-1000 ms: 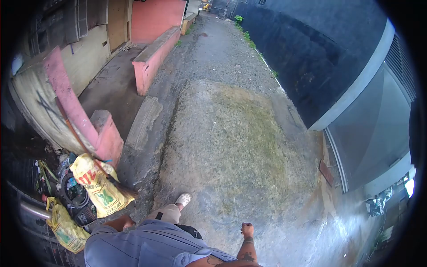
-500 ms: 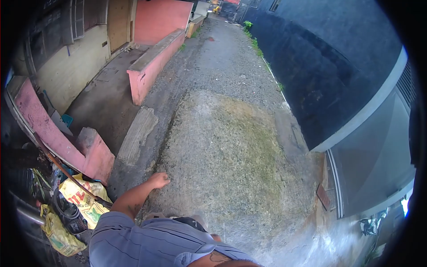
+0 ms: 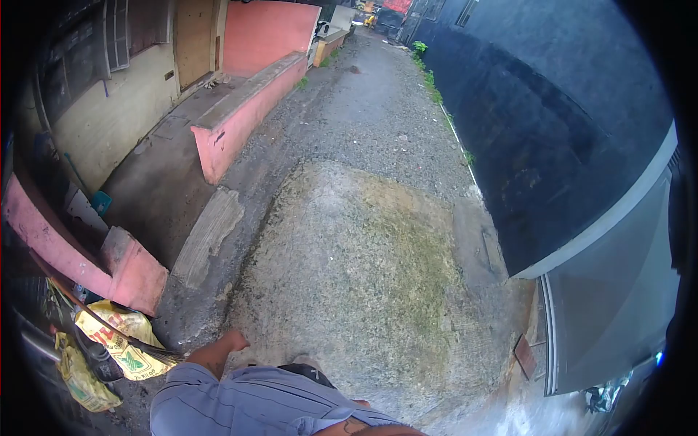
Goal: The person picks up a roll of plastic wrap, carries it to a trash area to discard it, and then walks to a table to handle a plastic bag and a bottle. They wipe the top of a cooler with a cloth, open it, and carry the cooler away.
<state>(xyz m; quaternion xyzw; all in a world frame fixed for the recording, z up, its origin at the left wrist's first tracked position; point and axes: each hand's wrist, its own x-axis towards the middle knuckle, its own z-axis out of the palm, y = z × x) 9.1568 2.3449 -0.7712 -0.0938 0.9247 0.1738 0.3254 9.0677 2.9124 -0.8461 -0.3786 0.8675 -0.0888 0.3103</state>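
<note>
I stand on a narrow concrete alley [image 3: 363, 240] and look down at my grey striped shirt [image 3: 247, 403]. My left hand [image 3: 231, 340] hangs at my side with the fingers loosely curled and nothing in it, close to the yellow sacks [image 3: 116, 338] on the ground. My right hand is out of view; only a bit of tattooed forearm [image 3: 349, 425] shows at the bottom edge.
A pink low wall [image 3: 240, 116] lines the left side, with a pink ramp block [image 3: 134, 276] nearer me. A long stick [image 3: 94, 320] lies over the sacks and rubbish. A dark wall [image 3: 552, 131] runs along the right, with a grey shutter [image 3: 618, 291] below it.
The view has moved forward along the alley. My left arm swung forward and then dropped back to my side. My right hand, seen low one second ago, has left the view.
</note>
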